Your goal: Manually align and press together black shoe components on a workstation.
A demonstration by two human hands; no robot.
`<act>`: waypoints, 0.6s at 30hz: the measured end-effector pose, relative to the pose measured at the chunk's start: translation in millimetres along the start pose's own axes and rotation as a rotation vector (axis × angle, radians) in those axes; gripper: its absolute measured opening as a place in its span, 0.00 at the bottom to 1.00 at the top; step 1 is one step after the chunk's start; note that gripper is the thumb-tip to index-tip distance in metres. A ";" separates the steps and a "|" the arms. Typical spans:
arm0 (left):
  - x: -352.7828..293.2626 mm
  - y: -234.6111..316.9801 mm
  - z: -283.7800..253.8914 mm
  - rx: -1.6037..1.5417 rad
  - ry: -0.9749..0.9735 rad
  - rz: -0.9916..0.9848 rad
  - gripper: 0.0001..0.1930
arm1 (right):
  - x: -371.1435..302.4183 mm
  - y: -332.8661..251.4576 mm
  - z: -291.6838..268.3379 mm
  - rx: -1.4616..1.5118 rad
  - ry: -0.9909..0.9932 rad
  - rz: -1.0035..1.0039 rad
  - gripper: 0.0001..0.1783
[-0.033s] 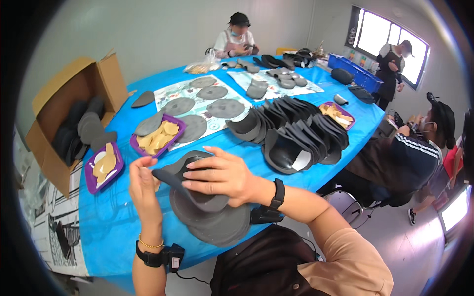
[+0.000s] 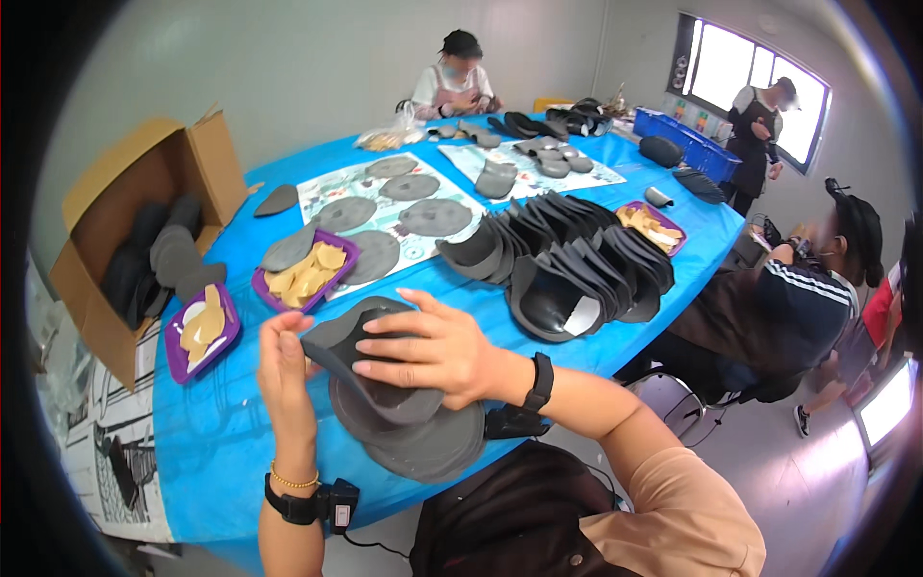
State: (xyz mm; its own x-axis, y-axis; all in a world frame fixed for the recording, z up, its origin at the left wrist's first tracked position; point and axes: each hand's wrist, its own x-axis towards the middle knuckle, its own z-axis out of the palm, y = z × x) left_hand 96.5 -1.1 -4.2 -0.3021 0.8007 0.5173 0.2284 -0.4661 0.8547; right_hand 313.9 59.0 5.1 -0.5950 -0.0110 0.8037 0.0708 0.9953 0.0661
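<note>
A curved dark grey foam piece (image 2: 370, 385), shaped like a shallow shell, is held tilted in front of me. My right hand (image 2: 428, 351) reaches over it from the right, its fingers spread along the inner hollow; the thumb is hidden. At the piece's left edge, my left hand (image 2: 285, 370) stands upright with its fingers bent around that edge, and a fingertip shows just below it. Under the piece, flat grey foam pieces (image 2: 433, 447) lie stacked at the near table edge.
Stacked black moulded shells (image 2: 562, 264) stand right of centre. Purple trays (image 2: 231, 332) hold tan pieces. Grey ovals lie on a printed sheet (image 2: 317, 197). An open cardboard box (image 2: 216, 168) with dark pieces stands left. Co-workers (image 2: 461, 87) are at the far side and right of the blue-covered table (image 2: 231, 433).
The curved piece's left edge sits slightly lower and further right, and my left fingers have shifted a little with it. My right hand stays nearly in place.
</note>
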 end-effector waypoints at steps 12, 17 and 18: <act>-16.0 8.5 17.7 -0.798 -0.254 -0.435 0.18 | 2.0 -42.7 -32.5 -0.331 0.035 0.059 0.32; -17.1 6.8 19.0 -0.749 -0.117 -0.394 0.15 | 2.4 -42.6 -44.6 0.366 -0.002 0.523 0.36; -16.6 5.0 19.7 -0.747 -0.126 -0.399 0.15 | 5.7 -40.8 -40.0 0.240 -0.059 0.503 0.36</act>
State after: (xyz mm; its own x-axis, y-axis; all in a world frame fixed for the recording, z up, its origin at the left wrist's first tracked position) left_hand 120.8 -9.3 -9.3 -0.1154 0.9728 0.2009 -0.5563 -0.2309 0.7983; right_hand 339.7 14.5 30.6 -0.5792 0.4694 0.6665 0.1771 0.8705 -0.4592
